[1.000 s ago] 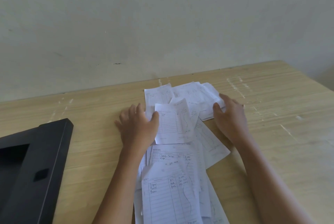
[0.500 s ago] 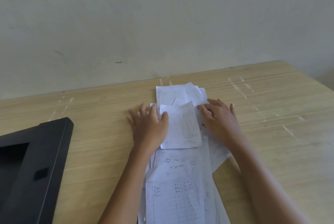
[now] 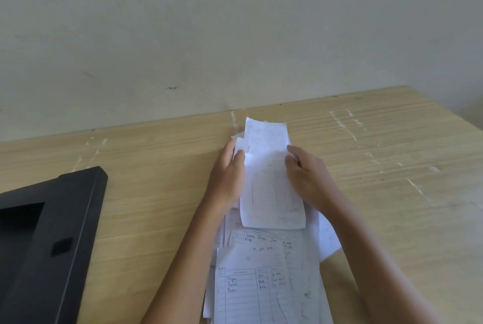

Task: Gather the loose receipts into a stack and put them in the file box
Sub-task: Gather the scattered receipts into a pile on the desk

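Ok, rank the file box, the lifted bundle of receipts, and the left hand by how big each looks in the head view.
1. file box, largest, though cut off by the frame edge and near the camera.
2. lifted bundle of receipts.
3. left hand, smallest; the bundle hides its fingers partly, so the gap is unsure.

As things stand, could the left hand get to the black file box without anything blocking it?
Probably yes. Only bare table lies between the left hand and the file box. But that hand now grips the receipts together with the right hand.
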Demonstrator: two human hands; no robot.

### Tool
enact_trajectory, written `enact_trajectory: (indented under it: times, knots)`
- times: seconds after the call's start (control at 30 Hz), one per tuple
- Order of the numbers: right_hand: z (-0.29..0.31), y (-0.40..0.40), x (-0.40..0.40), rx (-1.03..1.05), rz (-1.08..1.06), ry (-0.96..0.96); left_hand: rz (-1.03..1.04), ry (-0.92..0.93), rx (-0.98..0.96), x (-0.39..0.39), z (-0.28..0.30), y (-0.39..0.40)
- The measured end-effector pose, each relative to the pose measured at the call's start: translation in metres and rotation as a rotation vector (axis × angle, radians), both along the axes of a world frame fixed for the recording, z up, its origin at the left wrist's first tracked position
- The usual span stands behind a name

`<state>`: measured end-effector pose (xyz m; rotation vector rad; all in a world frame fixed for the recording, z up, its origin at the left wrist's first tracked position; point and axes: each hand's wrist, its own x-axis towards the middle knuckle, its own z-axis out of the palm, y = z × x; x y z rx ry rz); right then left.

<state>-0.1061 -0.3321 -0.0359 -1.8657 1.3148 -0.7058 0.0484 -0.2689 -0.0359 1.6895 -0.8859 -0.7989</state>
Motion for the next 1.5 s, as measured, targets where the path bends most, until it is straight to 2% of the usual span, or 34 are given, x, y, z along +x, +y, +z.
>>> enact_trajectory:
  times: [0.1,0.2,0.4,0.53,0.67,0.73,0.87,0.9,0.97,1.07,1.1,1.2,1.37,1.43,1.5]
  knots:
    - [0.003,0.002,-0.003,-0.071,-0.07,-0.082,0.086,0.039,-0.078,0.008,0.001,0.001]
    - [0.003,-0.003,-0.008,-0.095,-0.089,-0.017,0.172,-0.122,-0.077,0.018,0.005,0.008]
    - [-0.007,-0.017,-0.023,-0.182,-0.094,0.118,0.072,-0.473,0.186,0.017,0.013,-0.014]
    - [-0.002,-0.022,-0.033,-0.166,-0.149,-0.045,-0.006,-0.638,0.377,0.02,0.023,-0.053]
    - [-0.004,-0.026,-0.036,-0.157,-0.166,-0.031,-0.121,-0.795,0.537,0.028,0.026,-0.077]
    - [-0.009,-0.026,-0.033,-0.192,-0.108,0.081,-0.181,-0.782,0.544,0.034,0.027,-0.081]
    - [-0.014,-0.026,-0.029,-0.232,-0.063,0.215,-0.248,-0.514,0.366,0.044,0.034,-0.074]
    - [-0.014,-0.026,-0.029,-0.252,-0.07,0.225,-0.21,-0.503,0.318,0.047,0.036,-0.069]
    - [-0.016,-0.027,-0.028,-0.269,-0.083,0.26,-0.026,-0.628,0.29,0.05,0.038,-0.051]
    - [-0.018,-0.029,-0.026,-0.286,-0.066,0.319,0.139,-0.686,0.384,0.04,0.026,-0.009]
    - [-0.018,-0.028,-0.025,-0.287,-0.059,0.317,0.134,-0.661,0.385,0.034,0.018,0.003]
    - [-0.014,-0.026,-0.024,-0.307,-0.021,0.288,0.12,-0.559,0.23,0.017,-0.009,0.014]
    - [-0.012,-0.028,-0.028,-0.25,-0.015,0.121,0.094,-0.274,0.056,0.007,-0.008,0.018]
    - [-0.005,-0.023,-0.033,-0.201,-0.052,0.036,0.158,-0.261,0.011,0.012,-0.003,0.033]
    - [0.002,-0.014,-0.042,-0.167,-0.07,0.043,0.193,-0.328,0.066,0.016,0.0,0.055]
